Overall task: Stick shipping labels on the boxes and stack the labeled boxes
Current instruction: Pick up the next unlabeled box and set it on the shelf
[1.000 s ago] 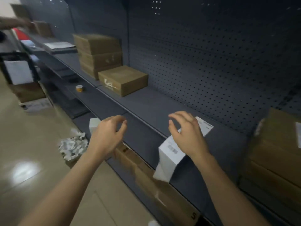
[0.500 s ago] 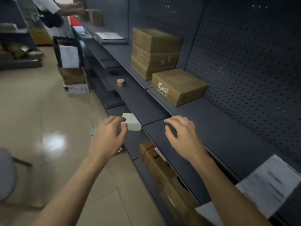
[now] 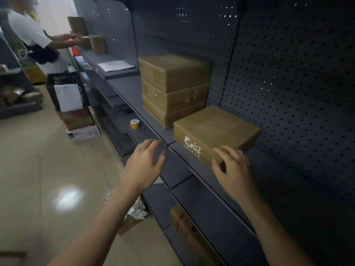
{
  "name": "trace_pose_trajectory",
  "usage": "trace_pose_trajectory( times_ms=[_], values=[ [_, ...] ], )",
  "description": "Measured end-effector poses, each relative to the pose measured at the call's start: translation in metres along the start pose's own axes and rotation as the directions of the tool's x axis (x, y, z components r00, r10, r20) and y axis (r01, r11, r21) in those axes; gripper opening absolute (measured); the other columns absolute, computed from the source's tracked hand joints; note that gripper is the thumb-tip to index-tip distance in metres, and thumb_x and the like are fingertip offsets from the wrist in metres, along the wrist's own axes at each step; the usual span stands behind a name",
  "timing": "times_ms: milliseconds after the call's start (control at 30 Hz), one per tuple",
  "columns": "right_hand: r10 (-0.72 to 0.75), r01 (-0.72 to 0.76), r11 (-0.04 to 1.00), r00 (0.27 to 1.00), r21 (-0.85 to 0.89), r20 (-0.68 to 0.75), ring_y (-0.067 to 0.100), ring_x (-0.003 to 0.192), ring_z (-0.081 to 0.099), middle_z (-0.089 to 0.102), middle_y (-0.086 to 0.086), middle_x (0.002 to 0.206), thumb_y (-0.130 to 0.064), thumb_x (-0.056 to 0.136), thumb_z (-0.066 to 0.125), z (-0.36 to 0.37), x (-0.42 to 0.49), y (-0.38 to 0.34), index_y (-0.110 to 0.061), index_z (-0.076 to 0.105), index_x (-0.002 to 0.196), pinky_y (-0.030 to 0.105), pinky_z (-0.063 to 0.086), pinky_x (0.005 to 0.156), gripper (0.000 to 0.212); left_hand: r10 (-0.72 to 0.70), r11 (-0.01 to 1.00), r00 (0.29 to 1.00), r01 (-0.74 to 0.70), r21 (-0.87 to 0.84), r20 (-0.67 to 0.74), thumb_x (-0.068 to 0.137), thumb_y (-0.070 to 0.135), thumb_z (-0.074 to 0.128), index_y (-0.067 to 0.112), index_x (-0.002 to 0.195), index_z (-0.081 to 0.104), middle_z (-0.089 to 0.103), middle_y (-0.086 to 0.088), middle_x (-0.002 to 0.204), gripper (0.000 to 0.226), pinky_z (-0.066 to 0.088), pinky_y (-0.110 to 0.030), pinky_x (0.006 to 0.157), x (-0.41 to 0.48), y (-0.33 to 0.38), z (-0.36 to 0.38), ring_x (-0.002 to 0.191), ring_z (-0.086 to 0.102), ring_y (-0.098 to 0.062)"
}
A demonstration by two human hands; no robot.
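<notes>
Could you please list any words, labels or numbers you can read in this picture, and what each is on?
Nothing is legible.
Single brown box: torn white label scraps, no letters.
White carton: dark print, too blurred to read.
Paper sheet: too blurred to read.

Your bare left arm [image 3: 99,217] and right arm [image 3: 269,223] reach forward, side by side. Your left grip [image 3: 143,166] is palm down, fingers loose and a bit spread, holding nothing. Your right grip [image 3: 233,169] is also palm down, fingers softly bent, thumb out to the side, holding nothing.
</notes>
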State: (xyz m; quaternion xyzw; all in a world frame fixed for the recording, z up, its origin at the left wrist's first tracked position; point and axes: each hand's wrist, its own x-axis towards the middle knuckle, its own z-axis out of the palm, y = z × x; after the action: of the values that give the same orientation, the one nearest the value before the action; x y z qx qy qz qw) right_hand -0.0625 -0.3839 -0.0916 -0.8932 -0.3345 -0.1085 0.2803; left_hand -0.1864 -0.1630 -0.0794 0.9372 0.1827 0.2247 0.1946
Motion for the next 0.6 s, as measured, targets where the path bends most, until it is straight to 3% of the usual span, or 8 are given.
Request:
trace_pose_trajectory(
  times_ms=[167, 267, 433, 533, 600],
  values=[
    [0.163, -0.163, 0.985, 0.987, -0.048, -0.009, 0.016, 0.129, 0.038, 0.05, 0.0, 0.139, -0.029, 0.099, 0.052, 0.002, 0.028, 0.026, -0.02, 0.056, 0.135, 0.045, 0.038, 0.106, 0.037, 0.148, 0.988, 0.986, -0.144, -0.061, 0.074, 0.1, 0.035, 0.047, 0.022, 0.129, 0.057, 0.056, 0.004, 0.131, 0.033, 0.048, -0.037, 0.093, 0.064, -0.003, 0.033, 0.122, 0.05, -0.019],
    [0.254, -0.26, 0.96, 0.965, -0.101, -0.069, 0.02, 0.127, 0.042, 0.053, 0.003, 0.137, -0.03, 0.098, 0.054, 0.005, 0.036, 0.036, -0.017, 0.058, 0.133, 0.047, 0.039, 0.105, 0.037, 0.26, 0.963, 0.957, -0.247, -0.113, 0.128, 0.099, 0.03, 0.049, 0.019, 0.13, 0.058, 0.057, 0.0, 0.131, 0.033, 0.047, -0.038, 0.097, 0.105, -0.008, 0.055, 0.124, 0.049, -0.023],
    [0.46, -0.468, 0.883, 0.879, -0.043, -0.123, 0.02, 0.131, 0.041, 0.046, -0.005, 0.141, -0.04, 0.098, 0.048, 0.017, 0.049, 0.033, -0.022, 0.054, 0.137, 0.047, 0.041, 0.107, 0.044, 0.449, 0.885, 0.878, -0.41, -0.223, 0.168, 0.096, 0.023, 0.054, 0.016, 0.123, 0.06, 0.058, -0.002, 0.124, 0.029, 0.047, -0.043, 0.097, 0.169, -0.021, 0.081, 0.119, 0.051, -0.029],
    [0.573, -0.571, 0.819, 0.806, 0.063, -0.146, 0.015, 0.135, 0.037, 0.042, -0.01, 0.145, -0.041, 0.099, 0.051, 0.023, 0.056, 0.031, -0.027, 0.051, 0.141, 0.037, 0.034, 0.114, 0.044, 0.478, 0.862, 0.86, -0.421, -0.281, 0.178, 0.094, 0.022, 0.056, 0.015, 0.125, 0.06, 0.057, -0.005, 0.125, 0.032, 0.047, -0.046, 0.097, 0.2, -0.034, 0.091, 0.118, 0.051, -0.031],
    [0.618, -0.617, 0.784, 0.762, 0.073, -0.194, 0.013, 0.131, 0.043, 0.047, -0.007, 0.141, -0.038, 0.098, 0.054, 0.025, 0.06, 0.029, -0.024, 0.052, 0.14, 0.025, 0.032, 0.108, 0.044, 0.469, 0.867, 0.858, -0.401, -0.297, 0.21, 0.094, 0.024, 0.057, 0.014, 0.128, 0.059, 0.055, -0.006, 0.128, 0.035, 0.046, -0.045, 0.098, 0.215, -0.04, 0.097, 0.119, 0.051, -0.031]
  ],
)
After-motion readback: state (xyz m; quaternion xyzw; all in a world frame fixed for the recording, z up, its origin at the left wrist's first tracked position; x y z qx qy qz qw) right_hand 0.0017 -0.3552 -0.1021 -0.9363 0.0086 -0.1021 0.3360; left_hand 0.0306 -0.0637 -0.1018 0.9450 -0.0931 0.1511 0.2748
